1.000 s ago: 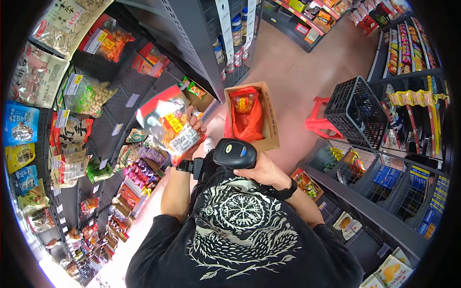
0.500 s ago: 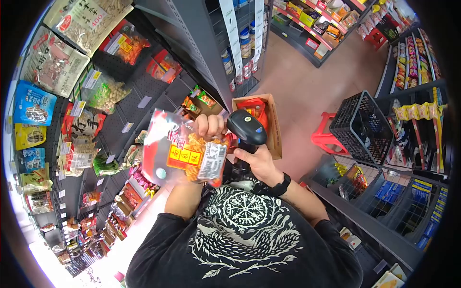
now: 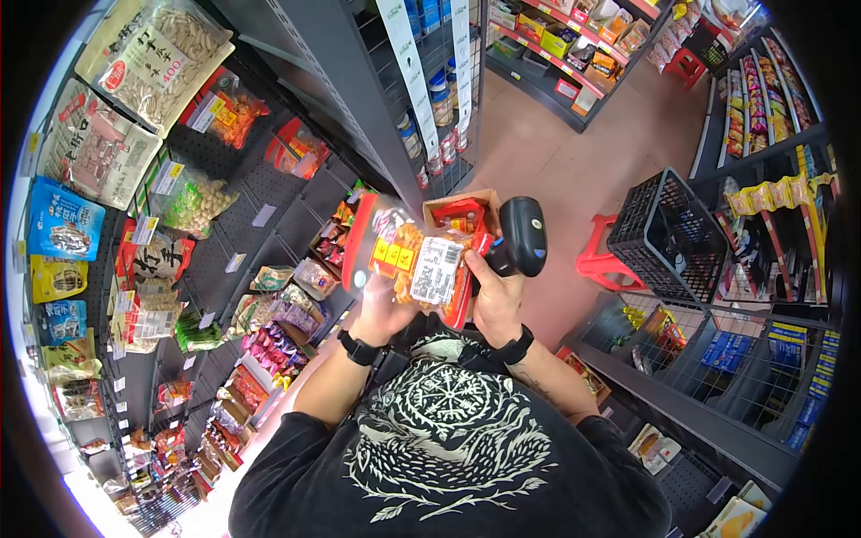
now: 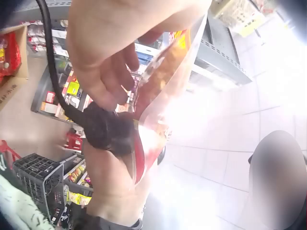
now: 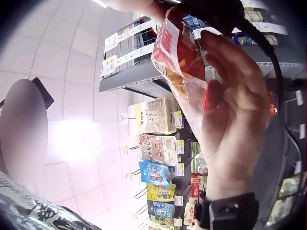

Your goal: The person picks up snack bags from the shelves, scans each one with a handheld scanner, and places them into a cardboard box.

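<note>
In the head view, a clear snack bag [image 3: 411,260] with a red header, orange crisps and a white barcode label is tilted in front of the chest. My left hand [image 3: 387,309], blurred there, is at its lower left edge; in the left wrist view its fingers [image 4: 112,86] curl behind the bag [image 4: 165,72]. My right hand [image 3: 498,300] grips the handle of a black barcode scanner [image 3: 522,235], and its thumb lies over the bag's right edge. The scanner head points up beside the bag. A cable [image 4: 50,48] runs from the handle [image 4: 108,132].
A cardboard box [image 3: 484,199] lined with a red plastic bag stands on the floor just beyond the hands. Pegboard shelves [image 3: 260,179] with hanging snack packs rise on the left. To the right are a red stool [image 3: 596,255], a black basket [image 3: 668,238] and wire-fronted shelves [image 3: 717,359].
The bag has come from the left toward the scanner and turned. My left hand has shifted from its top edge to its lower left. The scanner has swung rightward, and the right thumb now overlaps the bag.
</note>
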{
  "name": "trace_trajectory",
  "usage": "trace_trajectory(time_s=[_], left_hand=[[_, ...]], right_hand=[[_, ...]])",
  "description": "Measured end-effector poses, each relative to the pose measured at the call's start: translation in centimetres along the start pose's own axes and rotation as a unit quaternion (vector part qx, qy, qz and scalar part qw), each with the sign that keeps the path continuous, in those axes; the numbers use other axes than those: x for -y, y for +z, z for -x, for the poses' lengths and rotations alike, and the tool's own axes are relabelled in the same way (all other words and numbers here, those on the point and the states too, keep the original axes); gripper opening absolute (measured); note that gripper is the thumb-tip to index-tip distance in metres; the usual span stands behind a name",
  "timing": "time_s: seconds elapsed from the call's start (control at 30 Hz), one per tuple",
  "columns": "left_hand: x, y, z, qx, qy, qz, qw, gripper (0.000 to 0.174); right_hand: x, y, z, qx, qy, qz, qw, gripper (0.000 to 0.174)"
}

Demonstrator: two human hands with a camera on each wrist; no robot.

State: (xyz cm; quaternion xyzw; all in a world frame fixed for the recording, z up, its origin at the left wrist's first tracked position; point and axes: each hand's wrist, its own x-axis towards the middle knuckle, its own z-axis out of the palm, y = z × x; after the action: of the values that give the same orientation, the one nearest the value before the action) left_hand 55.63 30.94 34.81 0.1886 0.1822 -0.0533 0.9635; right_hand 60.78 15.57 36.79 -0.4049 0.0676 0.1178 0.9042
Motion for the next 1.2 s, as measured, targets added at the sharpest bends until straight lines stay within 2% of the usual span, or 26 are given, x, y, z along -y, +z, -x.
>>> trace_trajectory(time_s=[0.03, 0.07, 0.1, 0.17, 0.23, 0.3, 0.37, 0.43, 0.5, 0.53, 0.57, 0.63, 0.67, 0.83, 0.9, 1.07, 1.13, 1.17, 1.2], left_hand=[[-0.2, -0.1, 0.2, 0.003, 0.001, 0.0, 1.0, 0.056], [-0.7, -0.1, 0.5, 0.053, 0.015, -0.039, 0.998, 0.054], [-1.2, 0.0, 0.7, 0.102, 0.027, -0.077, 0.991, 0.052], [-1.6, 0.3, 1.1, 0.124, 0.037, -0.093, 0.987, 0.056], [-1.9, 1.2, 2.2, 0.186, 0.028, -0.195, 0.963, 0.066], [-1.3, 1.9, 2.1, 0.182, 0.037, -0.159, 0.97, 0.068], [-1.0, 1.4, 1.3, -0.004, 0.077, -0.17, 0.982, 0.06], [-2.4, 2.3, 1.1, -0.011, 0.153, -0.161, 0.975, 0.052], [-4.6, 1.1, 0.8, -0.052, 0.247, -0.259, 0.932, 0.051], [-5.9, 1.1, 1.3, -0.086, 0.232, -0.27, 0.931, 0.051], [-6.9, 0.6, 1.4, -0.083, 0.263, -0.287, 0.917, 0.05], [-8.8, -0.3, 1.9, -0.093, 0.253, -0.3, 0.915, 0.05], [-9.7, -0.3, 2.2, -0.108, 0.246, -0.319, 0.909, 0.049], [-11.3, -2.1, 2.1, -0.084, 0.239, -0.315, 0.914, 0.044], [-11.3, -2.6, 1.8, -0.079, 0.23, -0.314, 0.918, 0.043], [-10.7, -2.8, 1.3, -0.084, 0.226, -0.335, 0.911, 0.046], [-10.5, -3.5, 0.7, -0.087, 0.214, -0.358, 0.905, 0.044], [-10.4, -3.8, 0.3, -0.088, 0.21, -0.357, 0.906, 0.044], [-10.3, -3.9, -0.1, -0.104, 0.207, -0.4, 0.887, 0.042]], right_hand=[[-0.2, -0.2, -0.1, -0.029, -0.037, 0.022, 0.999, 0.05], [-0.2, -0.2, -0.3, -0.058, -0.074, 0.042, 0.995, 0.05], [-0.2, -0.1, -0.3, -0.058, -0.075, 0.042, 0.995, 0.05], [-0.2, 0.0, -0.1, -0.071, -0.101, 0.07, 0.99, 0.049], [-0.4, 0.2, -0.1, -0.055, -0.099, 0.068, 0.991, 0.046], [-0.1, 1.1, 0.2, -0.017, -0.081, 0.044, 0.996, 0.033], [-1.0, 0.4, 0.2, 0.001, -0.024, 0.054, 0.998, 0.032], [-1.1, -0.6, 0.1, 0.041, 0.009, 0.121, 0.992, 0.021], [0.2, -0.6, 0.5, 0.066, 0.11, 0.123, 0.984, 0.013], [1.3, -0.8, 0.7, 0.135, 0.147, 0.142, 0.97, 0.011], [1.0, -2.1, 0.8, 0.186, 0.166, 0.205, 0.946, 0.018], [2.2, -1.1, 2.4, 0.238, 0.117, 0.364, 0.893, 0.027], [1.7, -1.5, 2.6, 0.27, 0.073, 0.382, 0.881, 0.035], [2.8, -1.4, 2.6, 0.27, 0.023, 0.431, 0.861, 0.035], [2.6, -1.7, 2.6, 0.25, 0.028, 0.406, 0.879, 0.035], [2.8, -2.5, 2.9, 0.239, 0.053, 0.4, 0.883, 0.036], [3.0, -2.5, 2.9, 0.216, 0.001, 0.384, 0.898, 0.035], [2.9, -3.1, 3.0, 0.213, 0.003, 0.386, 0.898, 0.035], [2.8, -4.4, 2.9, 0.146, 0.065, 0.34, 0.927, 0.032]])
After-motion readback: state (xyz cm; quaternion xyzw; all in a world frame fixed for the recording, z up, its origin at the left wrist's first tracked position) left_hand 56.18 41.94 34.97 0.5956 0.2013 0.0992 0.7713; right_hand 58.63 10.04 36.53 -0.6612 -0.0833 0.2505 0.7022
